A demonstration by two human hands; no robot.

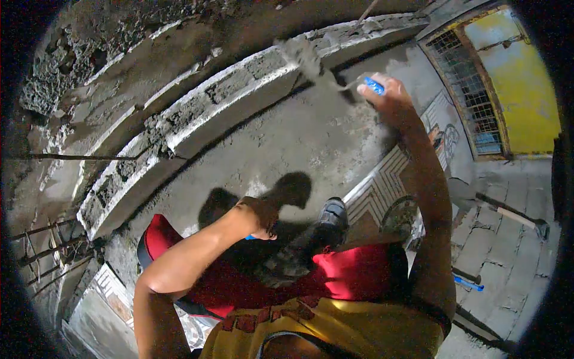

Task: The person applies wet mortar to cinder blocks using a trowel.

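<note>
My right hand is closed around the blue handle of a trowel, out at the upper right. Grey mortar covers the trowel's blade, which reaches the top edge of a low, curved block wall. My left hand is a closed fist low over my lap, in front of my knees. A small bit of blue, seemingly the handle of a tool, shows under its fingers. The rest of that tool is lost in shadow, and a dark, mortar-like mass lies below.
Rough, wet cement floor lies between me and the wall. Patterned tiles are at the right, by my shoe. A hammer and a blue-ended tool lie on blockwork. Rebar sticks out at left; a yellow gate stands upper right.
</note>
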